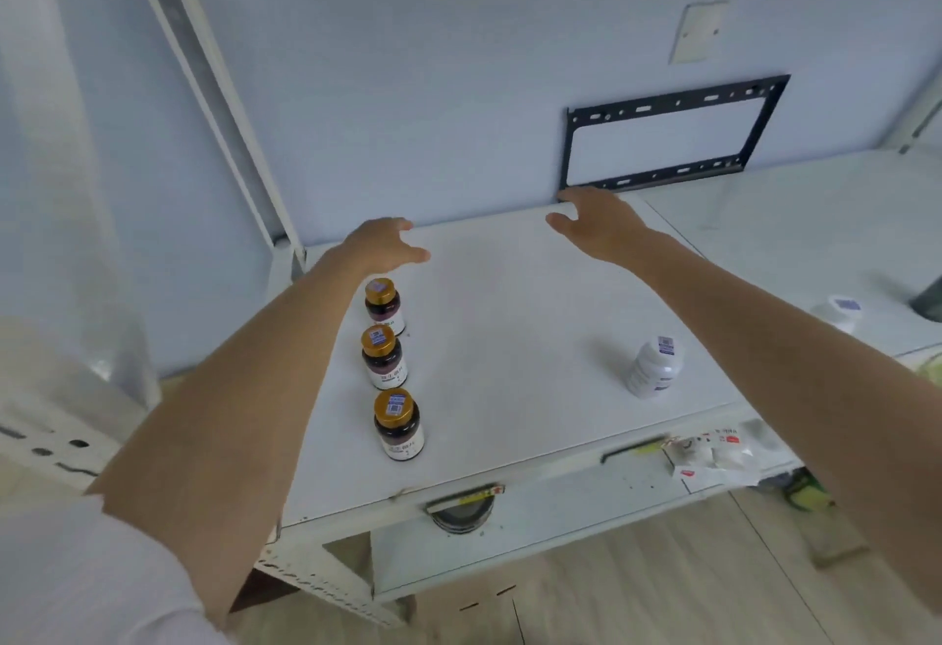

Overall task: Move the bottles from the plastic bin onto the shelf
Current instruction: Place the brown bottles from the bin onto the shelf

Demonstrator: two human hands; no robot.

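Both arms reach out over a white shelf (509, 338), and neither hand holds anything. The left hand (380, 246) hovers near the shelf's back left corner with its fingers loosely spread; the right hand (599, 226) hovers near the back edge, right of the middle, fingers relaxed and apart. Three brown bottles with gold caps stand upright in a row along the left side: the back bottle (385, 306) just below the left hand, the middle bottle (384, 356) close in front of it, and the front bottle (398, 422) nearest the front edge. A white bottle (654, 366) stands upright near the right edge, well apart from the brown ones. Another white bottle (838, 314), blurred, stands on the adjoining surface to the right. A black bracket (673, 134) hangs on the wall behind the shelf.
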